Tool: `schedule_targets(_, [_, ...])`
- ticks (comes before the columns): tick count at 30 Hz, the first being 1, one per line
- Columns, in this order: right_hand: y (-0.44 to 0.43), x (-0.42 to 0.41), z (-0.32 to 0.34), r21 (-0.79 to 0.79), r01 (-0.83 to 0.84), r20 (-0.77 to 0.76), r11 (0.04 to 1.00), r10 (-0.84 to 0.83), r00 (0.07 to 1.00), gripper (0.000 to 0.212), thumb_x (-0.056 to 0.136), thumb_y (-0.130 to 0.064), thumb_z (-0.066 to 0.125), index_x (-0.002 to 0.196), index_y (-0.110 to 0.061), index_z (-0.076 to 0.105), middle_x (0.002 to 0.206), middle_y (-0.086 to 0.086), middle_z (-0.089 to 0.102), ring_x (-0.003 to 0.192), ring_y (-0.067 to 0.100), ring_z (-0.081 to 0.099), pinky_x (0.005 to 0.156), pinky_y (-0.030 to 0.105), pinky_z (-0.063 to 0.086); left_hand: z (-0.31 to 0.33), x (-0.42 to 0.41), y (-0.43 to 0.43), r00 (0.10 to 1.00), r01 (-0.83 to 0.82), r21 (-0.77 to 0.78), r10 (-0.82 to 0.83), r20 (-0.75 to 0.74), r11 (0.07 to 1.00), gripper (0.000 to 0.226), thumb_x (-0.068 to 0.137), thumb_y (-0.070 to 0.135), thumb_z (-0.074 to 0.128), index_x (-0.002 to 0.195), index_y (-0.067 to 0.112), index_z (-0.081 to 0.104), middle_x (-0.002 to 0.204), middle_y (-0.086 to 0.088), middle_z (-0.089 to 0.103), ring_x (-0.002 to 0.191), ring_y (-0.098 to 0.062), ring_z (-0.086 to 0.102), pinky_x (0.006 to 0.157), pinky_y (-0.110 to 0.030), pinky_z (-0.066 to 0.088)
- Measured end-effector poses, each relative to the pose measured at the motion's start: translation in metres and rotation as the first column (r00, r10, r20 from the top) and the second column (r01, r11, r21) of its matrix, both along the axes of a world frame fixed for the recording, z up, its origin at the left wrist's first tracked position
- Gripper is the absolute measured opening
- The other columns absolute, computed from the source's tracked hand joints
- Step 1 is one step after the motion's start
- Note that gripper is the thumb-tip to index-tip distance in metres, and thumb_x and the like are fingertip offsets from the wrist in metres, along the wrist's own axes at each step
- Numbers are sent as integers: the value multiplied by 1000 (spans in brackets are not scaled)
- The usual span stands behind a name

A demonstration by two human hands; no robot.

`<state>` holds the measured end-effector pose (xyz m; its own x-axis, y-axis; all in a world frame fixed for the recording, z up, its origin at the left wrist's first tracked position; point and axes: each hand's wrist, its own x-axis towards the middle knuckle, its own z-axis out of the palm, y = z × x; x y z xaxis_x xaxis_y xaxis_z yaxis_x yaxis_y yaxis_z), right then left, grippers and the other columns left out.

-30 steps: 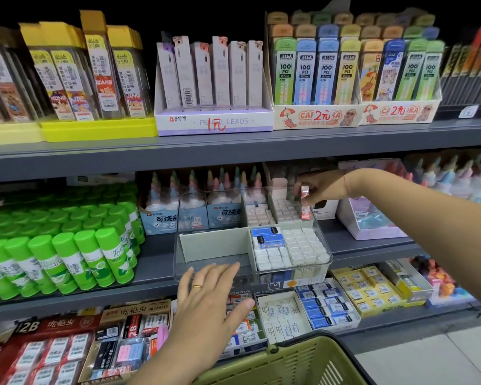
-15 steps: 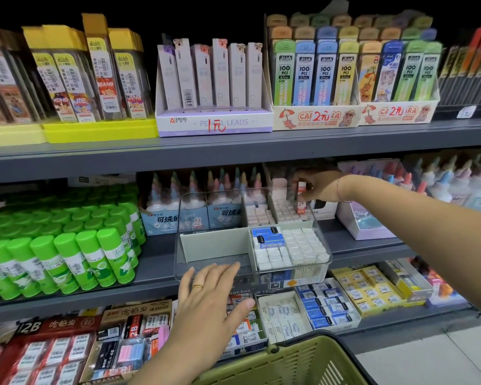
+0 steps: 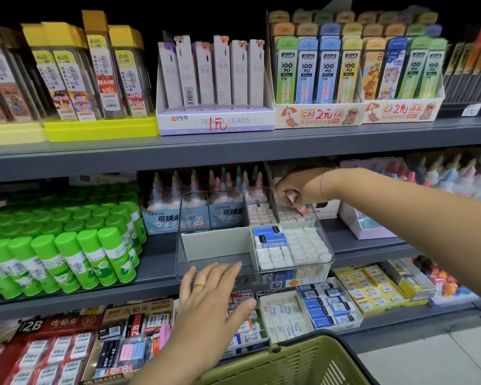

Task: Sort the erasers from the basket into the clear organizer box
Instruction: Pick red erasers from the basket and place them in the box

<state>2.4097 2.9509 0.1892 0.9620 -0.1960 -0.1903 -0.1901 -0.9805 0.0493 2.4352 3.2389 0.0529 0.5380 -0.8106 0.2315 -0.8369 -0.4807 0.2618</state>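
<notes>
The clear organizer box stands on the middle shelf, its right compartments packed with white erasers and two blue-sleeved ones. My right hand reaches over the box's back right compartment and pinches a small eraser with a red and white wrapper just above the erasers there. My left hand rests with straight, spread fingers against the box's front wall, a ring on one finger. The green basket shows at the bottom edge; its inside is hidden.
Green glue sticks fill the shelf left of the box. Glue bottles stand behind it. Eraser packs lie on the lower shelf. Pencil lead boxes line the upper shelf, whose edge hangs low over my right hand.
My right hand has moved deeper and lower over the box's back right compartment, tilting the red-wrapped eraser down toward the erasers there. My left hand has stayed at the box's front.
</notes>
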Motion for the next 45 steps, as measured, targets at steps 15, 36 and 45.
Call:
schedule_targets(15, [-18, -49, -28, 73, 56, 464, 996, -83, 882, 12, 71, -20, 78, 77, -24, 69, 67, -17, 52, 60, 0, 43, 54, 7, 31, 0, 0, 1, 1000, -5, 21, 4, 17, 1000, 72, 81, 74, 1, 148, 47, -2, 149, 29, 9, 140, 3, -4, 94, -17, -37])
schedule_targets(36, [-14, -44, -18, 360, 184, 356, 915, -317, 879, 23, 75, -15, 78, 70, -28, 59, 84, -5, 67, 76, 15, 53, 70, 25, 41, 0, 1, 1, 1000, -2, 29, 2, -6, 1000, 84, 70, 77, -12, 148, 46, -1, 150, 29, 9, 139, 3, -3, 101, -21, -30])
schedule_targets(45, [-11, -36, -16, 257, 240, 313, 936, -316, 896, 12, 79, -15, 74, 88, -18, 67, 95, -1, 68, 91, 21, 59, 82, 27, 47, 2, 1, 1, 999, 0, 36, 1, -35, 999, 85, 69, 77, -10, 148, 46, -2, 150, 28, 9, 140, 4, -4, 103, -22, -28])
